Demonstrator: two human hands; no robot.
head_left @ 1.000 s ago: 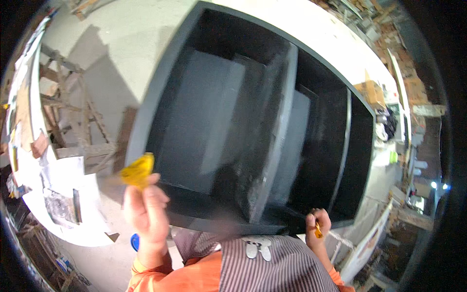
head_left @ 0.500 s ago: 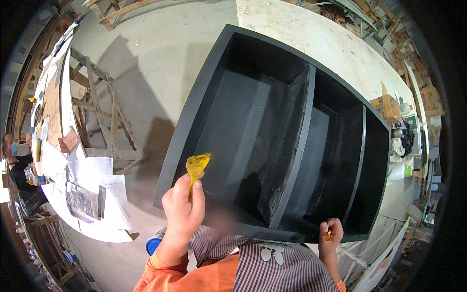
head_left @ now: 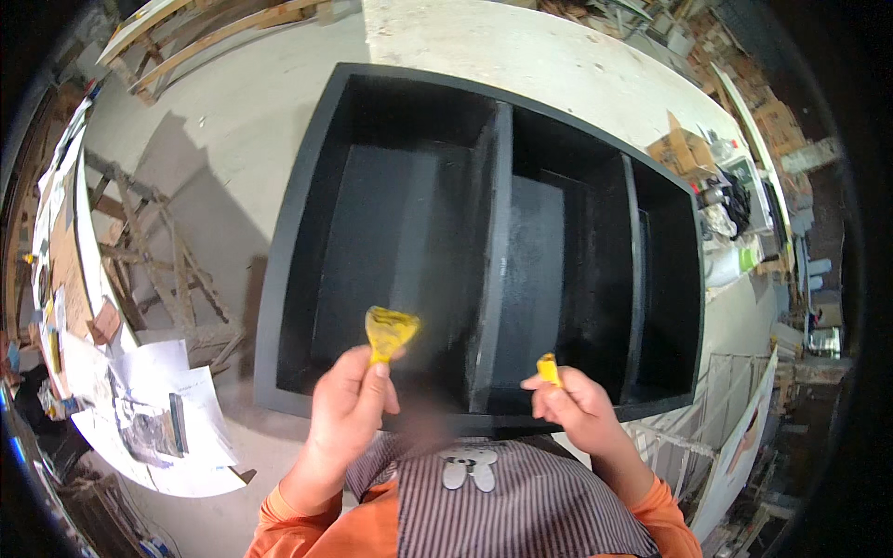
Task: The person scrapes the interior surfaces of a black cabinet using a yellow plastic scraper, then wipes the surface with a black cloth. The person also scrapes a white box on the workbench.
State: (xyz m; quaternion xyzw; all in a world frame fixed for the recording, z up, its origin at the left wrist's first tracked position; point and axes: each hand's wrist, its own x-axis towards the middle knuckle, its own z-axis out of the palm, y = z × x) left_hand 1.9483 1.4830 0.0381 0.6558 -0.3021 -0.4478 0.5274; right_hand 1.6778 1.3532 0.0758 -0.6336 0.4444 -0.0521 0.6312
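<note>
On the far left, loose papers [head_left: 177,418] lie on a table edge [head_left: 70,279], beside a wooden frame [head_left: 149,251] on the pale floor [head_left: 242,139].

The left hand [head_left: 346,409] is raised in front of the big black cabinet [head_left: 484,251], which lies on its back with the open side up. Its fingers [head_left: 367,386] are pinched tight on the bottom of a yellow scraper [head_left: 389,330]. The wide yellow blade sticks up above the fingertips and points at the left compartment [head_left: 372,242]. The blade looks bent or smeared, but it is too blurry to be sure.

The grip is only on the small end, so the scraper could twist or slip out, I think. If it drops, it could fall deep into the cabinet and scratch the black paint.

A tall divider [head_left: 493,260] splits the cabinet in the middle.

The right hand [head_left: 577,409] is curled shut around a small yellow piece [head_left: 549,369]. Only its tip pokes out above the thumb, so I cannot tell what it is. It is so small that it could easily slide out of the hand.

On the far right sits a cluttered workbench [head_left: 735,214].
</note>
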